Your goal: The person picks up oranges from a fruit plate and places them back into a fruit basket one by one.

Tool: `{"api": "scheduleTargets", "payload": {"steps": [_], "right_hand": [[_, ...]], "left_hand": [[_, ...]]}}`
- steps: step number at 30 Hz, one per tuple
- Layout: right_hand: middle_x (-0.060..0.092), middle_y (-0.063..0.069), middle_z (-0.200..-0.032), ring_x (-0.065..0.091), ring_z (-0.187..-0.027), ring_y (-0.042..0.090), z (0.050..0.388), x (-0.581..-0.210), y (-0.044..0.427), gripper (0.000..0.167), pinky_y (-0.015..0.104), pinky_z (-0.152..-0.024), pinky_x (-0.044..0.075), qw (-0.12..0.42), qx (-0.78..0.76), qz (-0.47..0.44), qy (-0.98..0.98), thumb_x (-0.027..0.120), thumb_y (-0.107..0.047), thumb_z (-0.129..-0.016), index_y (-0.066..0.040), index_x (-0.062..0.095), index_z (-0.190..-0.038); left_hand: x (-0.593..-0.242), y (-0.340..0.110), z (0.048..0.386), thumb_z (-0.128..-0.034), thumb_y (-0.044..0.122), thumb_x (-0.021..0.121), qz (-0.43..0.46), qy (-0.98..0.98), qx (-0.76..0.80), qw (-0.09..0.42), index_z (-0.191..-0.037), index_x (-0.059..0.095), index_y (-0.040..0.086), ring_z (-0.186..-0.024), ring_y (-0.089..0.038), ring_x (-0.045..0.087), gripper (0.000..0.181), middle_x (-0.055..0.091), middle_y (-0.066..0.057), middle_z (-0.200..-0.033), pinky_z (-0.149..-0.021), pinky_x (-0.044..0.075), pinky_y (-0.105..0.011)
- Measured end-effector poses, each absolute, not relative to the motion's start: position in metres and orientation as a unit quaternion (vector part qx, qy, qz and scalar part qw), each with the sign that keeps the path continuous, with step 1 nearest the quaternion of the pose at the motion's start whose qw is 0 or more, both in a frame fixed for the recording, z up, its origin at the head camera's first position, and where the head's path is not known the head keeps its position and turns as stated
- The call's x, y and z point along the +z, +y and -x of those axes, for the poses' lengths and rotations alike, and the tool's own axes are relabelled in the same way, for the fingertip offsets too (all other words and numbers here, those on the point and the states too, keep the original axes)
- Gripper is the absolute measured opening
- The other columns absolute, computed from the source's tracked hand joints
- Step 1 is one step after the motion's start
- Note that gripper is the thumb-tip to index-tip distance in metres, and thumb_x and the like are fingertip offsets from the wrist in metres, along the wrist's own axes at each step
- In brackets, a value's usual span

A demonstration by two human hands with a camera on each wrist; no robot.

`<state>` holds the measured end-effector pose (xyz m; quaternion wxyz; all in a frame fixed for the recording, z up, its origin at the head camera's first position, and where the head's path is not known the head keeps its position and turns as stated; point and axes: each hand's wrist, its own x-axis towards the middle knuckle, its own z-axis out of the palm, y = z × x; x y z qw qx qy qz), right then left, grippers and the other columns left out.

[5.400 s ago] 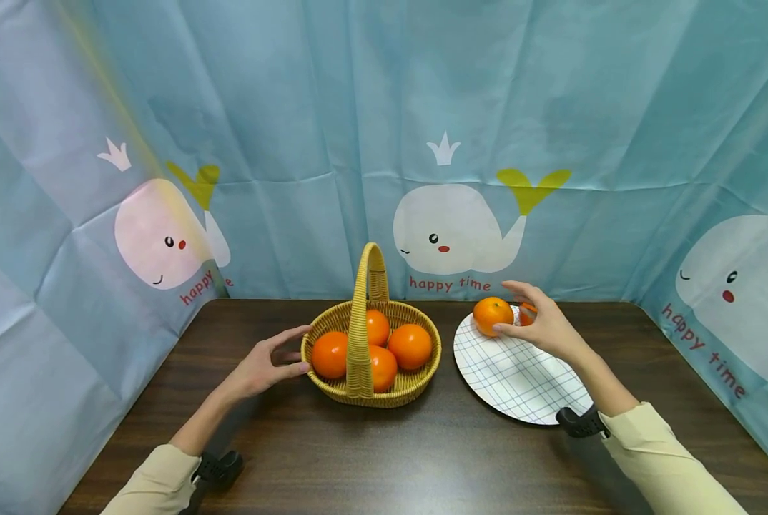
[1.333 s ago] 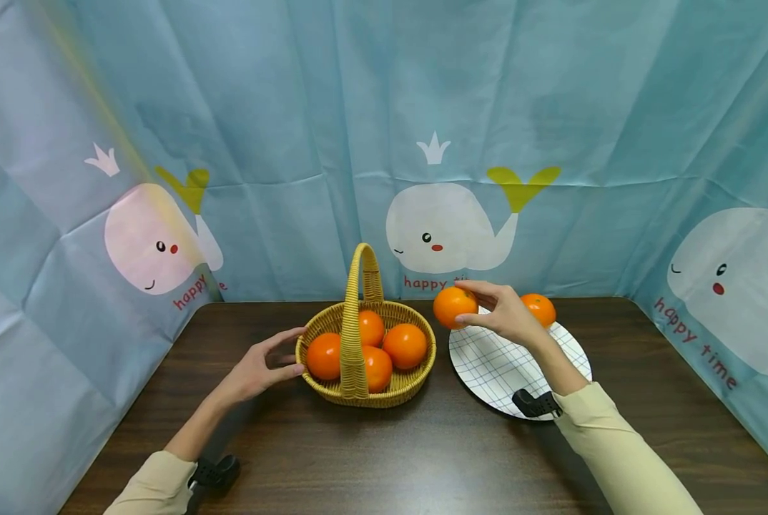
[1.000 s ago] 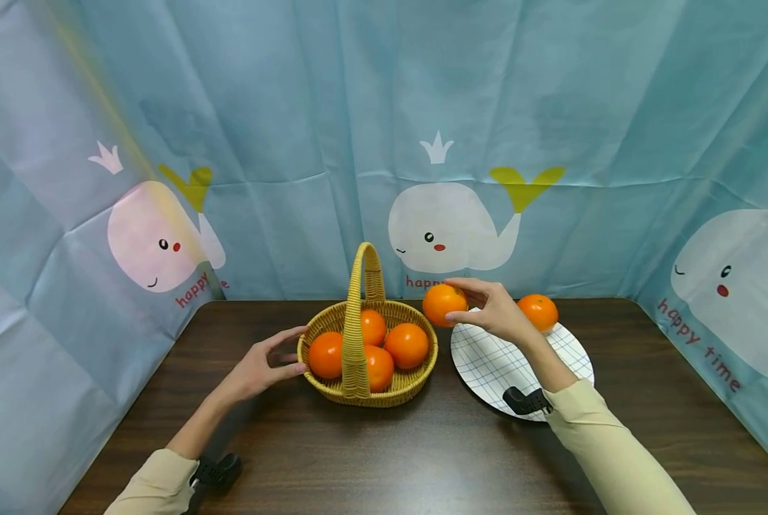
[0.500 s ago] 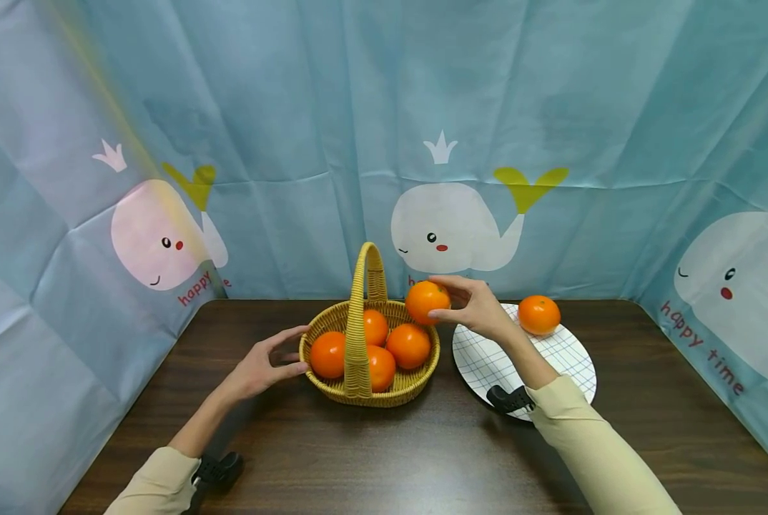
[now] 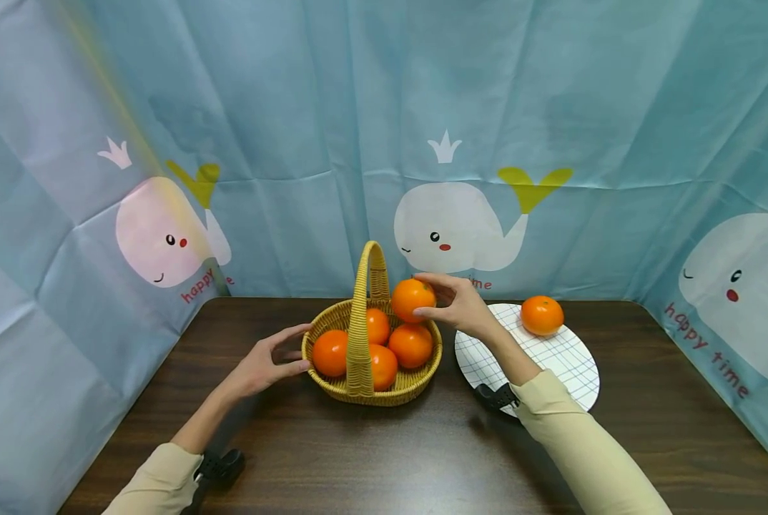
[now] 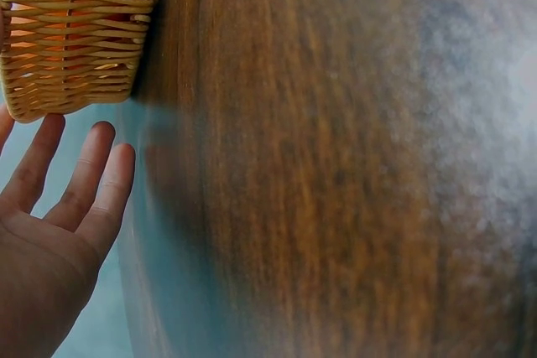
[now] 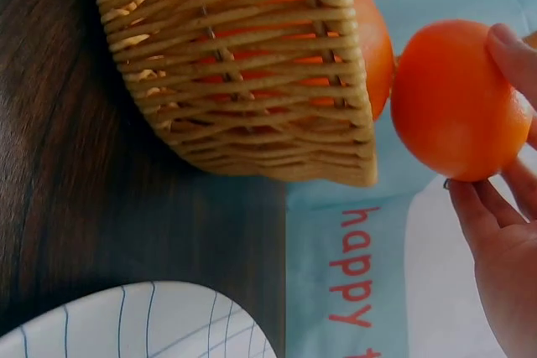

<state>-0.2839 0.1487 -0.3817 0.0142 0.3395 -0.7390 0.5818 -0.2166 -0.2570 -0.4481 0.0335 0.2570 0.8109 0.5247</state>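
Note:
A yellow wicker basket [image 5: 374, 397] with a tall arched handle stands on the table and holds several oranges [image 5: 411, 346]. My left hand [image 5: 257, 368] is at its left side, fingers spread and fairly straight, fingertips at the basket wall, as the left wrist view also shows. Between thumb and fingers, my right hand [image 5: 464, 309] grips another orange [image 5: 410, 299] above the basket's back right rim. In the right wrist view this held orange [image 7: 453, 102] is close beside an orange inside the basket. One orange [image 5: 542, 315] sits at the back of a white checked plate [image 5: 567, 372].
The dark wooden table [image 5: 384, 458] reaches back to a pale blue curtain [image 5: 281, 214] printed with whales. The plate lies right of the basket, under the right forearm. The basket's handle [image 5: 360, 322] arches up left of the held orange.
My right hand has picked an orange off the plate and carried it left to above the basket's right side. The left hand has stayed at the basket.

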Motion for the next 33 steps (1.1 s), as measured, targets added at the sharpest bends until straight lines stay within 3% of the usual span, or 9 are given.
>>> {"api": "scheduleTargets", "payload": {"steps": [6,11,16,23,29,33], "right_hand": [[0.059,0.02,-0.136,0.063,-0.113,0.034,0.285,-0.381,0.142,0.058,0.044,-0.097,0.051,0.015,0.585,-0.351,-0.731,0.079,0.007,-0.085,0.006,0.058,-0.139],[0.056,0.028,-0.137,0.06,-0.113,0.042,0.287,-0.381,0.139,0.06,0.055,-0.098,0.048,0.014,0.581,-0.35,-0.734,0.076,0.014,-0.083,0.013,0.053,-0.138],[0.054,0.028,-0.138,0.059,-0.116,0.042,0.289,-0.381,0.136,0.06,0.057,-0.1,0.046,0.006,0.58,-0.347,-0.737,0.076,0.014,-0.084,0.014,0.052,-0.139],[0.056,0.019,-0.14,0.058,-0.122,0.035,0.289,-0.385,0.136,0.061,0.05,-0.103,0.046,0.005,0.58,-0.351,-0.735,0.08,0.004,-0.086,0.003,0.056,-0.141],[0.037,0.006,-0.159,0.03,-0.147,0.025,0.288,-0.379,0.147,0.083,0.049,-0.118,0.025,0.016,0.538,-0.363,-0.761,0.086,-0.019,-0.085,-0.015,0.043,-0.156],[0.028,0.002,-0.164,0.022,-0.149,0.033,0.286,-0.374,0.161,0.091,0.056,-0.117,0.022,0.016,0.528,-0.352,-0.773,0.087,-0.027,-0.084,-0.023,0.037,-0.159]], "left_hand": [[-0.448,-0.257,0.216,-0.0956,0.009,0.073,-0.259,0.814,0.518,0.028,-0.152,0.043,0.001,-0.116,-0.047,0.06,0.064,0.042,-0.026,-0.151,-0.089,0.056,-0.035],[-0.448,-0.257,0.216,-0.0959,0.008,0.072,-0.26,0.814,0.519,0.026,-0.151,0.043,-0.001,-0.115,-0.046,0.061,0.063,0.042,-0.027,-0.151,-0.087,0.057,-0.034],[-0.448,-0.258,0.216,-0.0949,0.009,0.073,-0.251,0.816,0.52,0.032,-0.152,0.044,0.001,-0.116,-0.043,0.062,0.065,0.043,-0.024,-0.152,-0.088,0.056,-0.034],[-0.45,-0.258,0.218,-0.0955,0.009,0.073,-0.253,0.814,0.521,0.038,-0.152,0.043,0.002,-0.117,-0.044,0.061,0.065,0.042,-0.024,-0.152,-0.088,0.056,-0.035],[-0.449,-0.257,0.217,-0.0958,0.011,0.073,-0.25,0.817,0.518,0.038,-0.153,0.043,0.003,-0.118,-0.042,0.061,0.064,0.042,-0.023,-0.152,-0.091,0.055,-0.034],[-0.449,-0.258,0.217,-0.0954,0.01,0.073,-0.251,0.818,0.517,0.031,-0.152,0.044,0.002,-0.117,-0.042,0.062,0.064,0.043,-0.024,-0.152,-0.09,0.055,-0.033]]}}
